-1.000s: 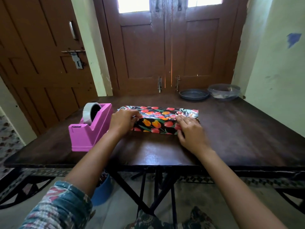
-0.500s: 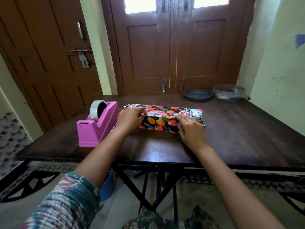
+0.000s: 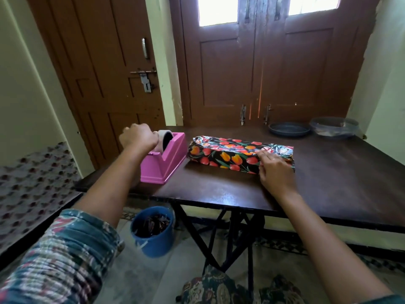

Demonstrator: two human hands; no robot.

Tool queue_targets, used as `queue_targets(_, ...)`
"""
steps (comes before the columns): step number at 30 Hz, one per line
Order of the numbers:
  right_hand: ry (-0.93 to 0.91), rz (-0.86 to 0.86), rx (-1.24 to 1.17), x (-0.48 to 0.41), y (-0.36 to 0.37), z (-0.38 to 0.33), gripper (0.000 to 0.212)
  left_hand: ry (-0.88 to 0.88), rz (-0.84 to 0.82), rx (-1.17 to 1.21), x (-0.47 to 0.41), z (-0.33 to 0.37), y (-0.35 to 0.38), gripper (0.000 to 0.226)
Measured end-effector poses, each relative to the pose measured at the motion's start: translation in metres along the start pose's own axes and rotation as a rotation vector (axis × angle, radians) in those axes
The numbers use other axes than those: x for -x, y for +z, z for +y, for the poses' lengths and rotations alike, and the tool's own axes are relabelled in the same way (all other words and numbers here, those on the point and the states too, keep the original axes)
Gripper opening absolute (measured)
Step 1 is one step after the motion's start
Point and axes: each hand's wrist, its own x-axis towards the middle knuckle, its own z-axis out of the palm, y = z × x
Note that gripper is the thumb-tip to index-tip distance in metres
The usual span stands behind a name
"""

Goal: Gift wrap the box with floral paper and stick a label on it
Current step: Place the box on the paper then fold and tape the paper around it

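- The right hand (image 3: 276, 170) is being laid on the near right part of the wrapped box (image 3: 228, 156); its fingers (image 3: 266, 155) are being held nearly straight and pressed flat on the top edge, with nothing gripped.
- The left hand (image 3: 137, 137) is being held against the near side of the tape roll (image 3: 164, 139), knuckles up and fingers curled. The fingertips are being hidden by the back of the hand, so whether tape is being pinched cannot be told.
- The box is being covered all over in floral paper (image 3: 282, 150), black with red and orange tulips; the paper is being left crumpled and loose at the right end and at the far left corner.
- The box is being rested lengthwise on the dark wooden table (image 3: 230, 195), just right of the pink tape dispenser (image 3: 169, 161) and apart from it.
- The roll is being carried upright in the dispenser, which is sitting at the table's near left corner.
- A dark plate (image 3: 288, 129) and a clear bowl (image 3: 334, 128) are being kept side by side at the far right of the table, well apart from the box.
- A blue bucket (image 3: 153, 235) with dark scraps inside is being stood on the floor below the table's near left edge.
- A patterned sleeve (image 3: 59, 257) is being worn pushed up on the left arm.
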Motion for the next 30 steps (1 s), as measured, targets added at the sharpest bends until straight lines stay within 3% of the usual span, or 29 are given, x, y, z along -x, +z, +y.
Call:
queue_targets(2, 0.007, -0.010, 0.000, 0.000, 0.001, 0.000, 0.046, -0.105, -0.222, 0.198, -0.002, -0.012, -0.004, 0.049)
queue_targets(4, 0.014, 0.000, -0.010, 0.001, 0.001, -0.001, 0.047, -0.211, -0.453, 0.564, 0.003, -0.012, -0.007, 0.047)
queue_targets(7, 0.018, -0.003, -0.023, 0.002, -0.001, -0.002, 0.049, -0.274, -0.519, 0.724, 0.015, -0.006, -0.015, 0.034)
queue_targets(19, 0.042, -0.080, -0.003, 0.002, -0.003, -0.002, 0.056, -0.370, -0.456, 1.010, 0.014, -0.013, -0.001, 0.048)
queue_targets(30, 0.059, -0.116, 0.004, 0.003, -0.008, -0.005, 0.059, -0.388, -0.193, 1.448, 0.037, -0.033, 0.020, 0.014)
